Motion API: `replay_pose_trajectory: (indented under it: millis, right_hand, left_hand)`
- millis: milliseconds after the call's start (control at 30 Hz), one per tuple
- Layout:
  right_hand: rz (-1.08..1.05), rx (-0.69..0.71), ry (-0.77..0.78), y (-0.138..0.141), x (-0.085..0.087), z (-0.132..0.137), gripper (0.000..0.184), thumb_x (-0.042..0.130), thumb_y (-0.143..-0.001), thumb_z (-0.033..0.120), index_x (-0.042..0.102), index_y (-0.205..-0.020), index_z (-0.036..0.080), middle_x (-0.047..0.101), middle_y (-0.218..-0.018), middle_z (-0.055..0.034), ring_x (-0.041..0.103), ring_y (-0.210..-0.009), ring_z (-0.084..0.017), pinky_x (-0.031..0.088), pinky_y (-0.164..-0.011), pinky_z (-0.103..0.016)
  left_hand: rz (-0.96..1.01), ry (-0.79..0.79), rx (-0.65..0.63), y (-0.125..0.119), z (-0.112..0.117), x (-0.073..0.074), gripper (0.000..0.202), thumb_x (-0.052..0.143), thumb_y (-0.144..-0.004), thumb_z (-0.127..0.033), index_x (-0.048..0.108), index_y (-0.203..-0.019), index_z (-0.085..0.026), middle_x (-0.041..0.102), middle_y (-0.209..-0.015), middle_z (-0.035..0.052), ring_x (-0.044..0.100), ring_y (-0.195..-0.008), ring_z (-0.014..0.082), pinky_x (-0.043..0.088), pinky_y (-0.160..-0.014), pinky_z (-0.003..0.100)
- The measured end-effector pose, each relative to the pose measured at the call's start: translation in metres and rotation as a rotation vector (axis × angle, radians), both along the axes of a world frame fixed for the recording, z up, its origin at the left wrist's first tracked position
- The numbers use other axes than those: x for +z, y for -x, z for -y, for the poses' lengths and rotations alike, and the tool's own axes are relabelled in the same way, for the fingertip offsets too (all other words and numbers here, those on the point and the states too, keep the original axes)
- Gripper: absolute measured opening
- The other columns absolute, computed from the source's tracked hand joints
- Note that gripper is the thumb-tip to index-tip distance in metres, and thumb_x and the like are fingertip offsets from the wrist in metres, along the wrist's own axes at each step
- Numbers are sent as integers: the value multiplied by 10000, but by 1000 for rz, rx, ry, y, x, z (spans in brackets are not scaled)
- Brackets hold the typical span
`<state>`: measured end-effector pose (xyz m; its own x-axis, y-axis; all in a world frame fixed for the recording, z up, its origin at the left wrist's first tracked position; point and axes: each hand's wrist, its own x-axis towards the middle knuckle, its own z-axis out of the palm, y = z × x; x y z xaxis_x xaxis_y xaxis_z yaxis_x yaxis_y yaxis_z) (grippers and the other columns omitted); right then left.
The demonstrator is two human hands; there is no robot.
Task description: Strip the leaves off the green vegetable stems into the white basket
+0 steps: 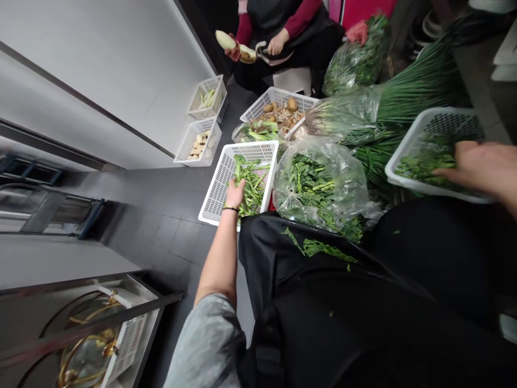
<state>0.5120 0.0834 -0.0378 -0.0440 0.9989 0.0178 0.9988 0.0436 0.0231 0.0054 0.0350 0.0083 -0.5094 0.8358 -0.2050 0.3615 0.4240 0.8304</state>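
Note:
My left hand (235, 195) is inside a white slotted basket (214, 186), its fingers closed around green leafy vegetable stems (253, 186). More such stems lie loose under and beside it. On the far right, my right hand (487, 167) reaches over another white basket (412, 129) that contains chopped-looking greens (426, 164). Its thumb stretches out apart from the forefinger over the greens; the other fingers are partly hidden and blurred. Between the baskets, a clear plastic bag (351, 186) of leafy greens (309, 175) lies open. Leaf scraps (327, 250) rest on my black apron (363, 312).
A co-worker's hands (278, 42) hold a peeler and a long pale root vegetable (225, 40). Before them stands a basket (252, 110) of potatoes and peelings. Long green onions (420, 75) lie right of it. Two small baskets (212, 153) stand by the wall.

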Motion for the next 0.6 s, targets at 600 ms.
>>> replay_pose_trajectory:
  millis: [600]
  right_hand:
    - [116,483,684,178,-176,-72,330,491,-780,125,601,-1088,80,630,-1088,-211,594,-1003,-260,440,-807,-339]
  left_hand:
    - [-24,-96,-527,-77,-31,-71,222,563,-807,-358,641,-901,-174,560,-572,-15,486,-511,116,390,-549,231]
